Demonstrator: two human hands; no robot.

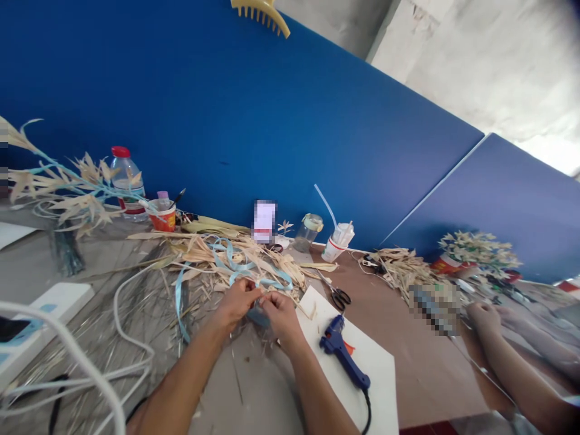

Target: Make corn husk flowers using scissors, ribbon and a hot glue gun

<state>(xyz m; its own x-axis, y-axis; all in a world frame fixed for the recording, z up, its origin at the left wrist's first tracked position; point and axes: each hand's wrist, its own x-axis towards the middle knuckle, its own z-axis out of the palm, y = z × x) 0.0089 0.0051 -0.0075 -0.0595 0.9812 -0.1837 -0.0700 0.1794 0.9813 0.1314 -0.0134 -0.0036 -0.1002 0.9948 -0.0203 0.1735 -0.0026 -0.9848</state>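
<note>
My left hand (240, 300) and my right hand (277, 311) meet in the middle, just in front of a pile of dry husks (254, 257). Both are closed, thumbs and fingers pinched together, almost touching. A light blue ribbon (283, 279) loops over the husks and runs to my fingertips, which seem to grip it; any smaller piece between them is hidden. Beneath the hands a bluish patch shows, too blurred to name. To the right, a blue glue gun (345, 353) lies on a white board (374, 362), with black-handled scissors (339, 298) behind it.
Thin wires (136, 314) and a white cable (131, 356) spread left, near a power strip (67, 302). Behind stand a bottle (128, 184), a red cup (162, 215), a phone (264, 222), a jar (309, 232) and a white cup (338, 241). Another person's hands (484, 317) are at right.
</note>
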